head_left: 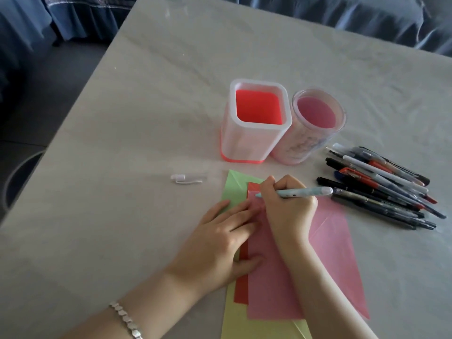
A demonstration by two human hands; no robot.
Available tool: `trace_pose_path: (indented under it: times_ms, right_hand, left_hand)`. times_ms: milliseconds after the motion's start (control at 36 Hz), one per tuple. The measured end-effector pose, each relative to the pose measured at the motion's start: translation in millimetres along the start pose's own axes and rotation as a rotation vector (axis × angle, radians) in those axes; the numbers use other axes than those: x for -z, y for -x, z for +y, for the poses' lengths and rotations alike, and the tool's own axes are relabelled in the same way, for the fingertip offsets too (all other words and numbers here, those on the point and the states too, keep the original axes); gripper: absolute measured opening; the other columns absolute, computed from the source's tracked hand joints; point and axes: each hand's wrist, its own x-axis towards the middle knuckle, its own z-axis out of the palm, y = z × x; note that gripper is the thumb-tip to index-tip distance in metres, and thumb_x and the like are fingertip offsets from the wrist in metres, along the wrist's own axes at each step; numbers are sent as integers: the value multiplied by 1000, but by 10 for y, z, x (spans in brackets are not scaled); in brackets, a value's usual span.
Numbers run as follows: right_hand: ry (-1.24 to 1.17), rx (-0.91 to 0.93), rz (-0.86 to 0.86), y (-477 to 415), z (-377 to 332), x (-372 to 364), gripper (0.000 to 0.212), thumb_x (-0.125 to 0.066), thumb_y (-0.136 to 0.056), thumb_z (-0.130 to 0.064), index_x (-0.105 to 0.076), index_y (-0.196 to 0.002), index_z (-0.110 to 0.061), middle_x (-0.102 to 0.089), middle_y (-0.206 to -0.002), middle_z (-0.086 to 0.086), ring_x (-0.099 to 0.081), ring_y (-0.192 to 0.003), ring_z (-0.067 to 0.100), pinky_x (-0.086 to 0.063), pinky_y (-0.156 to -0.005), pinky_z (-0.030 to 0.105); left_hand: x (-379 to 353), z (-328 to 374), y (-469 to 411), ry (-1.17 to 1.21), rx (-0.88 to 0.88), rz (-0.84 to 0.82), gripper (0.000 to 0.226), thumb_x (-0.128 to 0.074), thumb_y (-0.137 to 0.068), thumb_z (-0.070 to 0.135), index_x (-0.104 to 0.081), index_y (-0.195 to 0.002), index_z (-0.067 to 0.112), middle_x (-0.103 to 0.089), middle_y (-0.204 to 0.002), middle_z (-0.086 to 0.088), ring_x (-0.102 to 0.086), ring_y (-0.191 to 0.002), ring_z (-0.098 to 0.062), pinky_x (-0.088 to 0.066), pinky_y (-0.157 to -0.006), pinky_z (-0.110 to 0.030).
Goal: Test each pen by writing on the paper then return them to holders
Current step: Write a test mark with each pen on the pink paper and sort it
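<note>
My right hand (288, 204) grips a light blue pen (305, 192), its tip resting on the pink paper (327, 255) near the sheet's top left corner. My left hand (220, 238) lies flat with straight fingers, pressing on the stacked sheets: pink on top, red paper (242, 289) under it, green paper (234, 189) at the bottom. A clear pen cap (188, 178) lies on the table to the left of the papers. Two holders stand behind the papers with nothing in them: a square holder (254, 143) with a red base and a round pink holder (300, 145).
Several pens (381, 189), black, white and red, lie in a pile on the table to the right of the papers. The table (122, 167) has a pale cloth; its left edge runs diagonally. Blue fabric shows beyond the far edge.
</note>
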Motion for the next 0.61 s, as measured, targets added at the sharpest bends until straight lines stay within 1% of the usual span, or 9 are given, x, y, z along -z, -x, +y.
trace_pose_path:
  times_ms: [83,167,222,278,333,389,472,528,611]
  right_hand:
    - [24,4,30,1,-14,5,34,-56,-72,-18,-39,-46,-6,-41,-39,3,-40,-45,22,-32,-47,26]
    - [-4,-4,12,2,-13,17,34,-57,-72,-17,-37,-45,-11,-40,-37,-7,-40,-40,8,-29,-45,15]
    - [-37,-16,-7,4,-14,18,34,-57,-73,-16,-37,-45,-11,-38,-36,-7,-43,-38,1,-28,-44,12]
    - [-32,-15,-9,3,-24,20,34,-57,-72,-17,-39,-45,-6,-38,-38,-7,-43,-40,9,-31,-44,19]
    - [-19,-28,-6,3,-37,22,34,-56,-71,-18,-39,-46,-4,-39,-39,2,-41,-42,21,-33,-46,29]
    - [-11,-36,-9,7,-50,19,33,-56,-69,-16,-37,-45,-2,-38,-40,6,-35,-41,20,-32,-46,32]
    - [-21,-52,-18,-5,-61,39,37,-59,-71,-10,-35,-44,-6,-33,-37,-7,-34,-40,10,-29,-43,22]
    - [-102,-112,-12,-25,-62,78,43,-64,-78,-5,-36,-46,-13,-36,-36,-9,-35,-37,4,-28,-43,14]
    - [-240,-226,-58,-39,-69,212,34,-67,-82,-17,-46,-56,-14,-46,-38,-9,-40,-38,3,-34,-42,16]
  left_hand:
    - [-1,1,-5,-2,0,12,48,-56,-74,48,-71,-102,12,-65,-119,-4,-47,-121,-12,-29,-105,-33]
    - [-3,-6,-3,-10,-4,19,48,-57,-73,48,-71,-101,11,-65,-119,-4,-46,-121,-12,-29,-105,-33]
    - [-2,-9,3,-10,-5,20,47,-58,-73,47,-71,-101,11,-65,-119,-4,-46,-122,-11,-29,-105,-33]
    - [-3,-12,2,-12,-7,21,47,-58,-73,47,-70,-101,12,-64,-120,-4,-46,-122,-11,-29,-105,-34]
    - [-4,-11,-3,-14,-8,23,48,-58,-73,47,-70,-102,12,-64,-121,-3,-46,-122,-11,-29,-104,-34]
    - [-4,-10,-5,-18,-12,28,47,-58,-73,47,-70,-102,12,-63,-121,-3,-45,-122,-11,-29,-104,-34]
    - [-8,-12,-3,-28,-18,33,46,-58,-73,47,-70,-101,12,-64,-120,-3,-46,-121,-11,-30,-104,-34]
    - [-11,-16,-1,-42,-22,28,46,-58,-73,47,-71,-100,11,-65,-118,-4,-47,-121,-12,-30,-104,-34]
    - [-13,-20,1,-68,-30,10,47,-56,-74,47,-71,-100,11,-65,-117,-5,-47,-120,-12,-29,-104,-34]
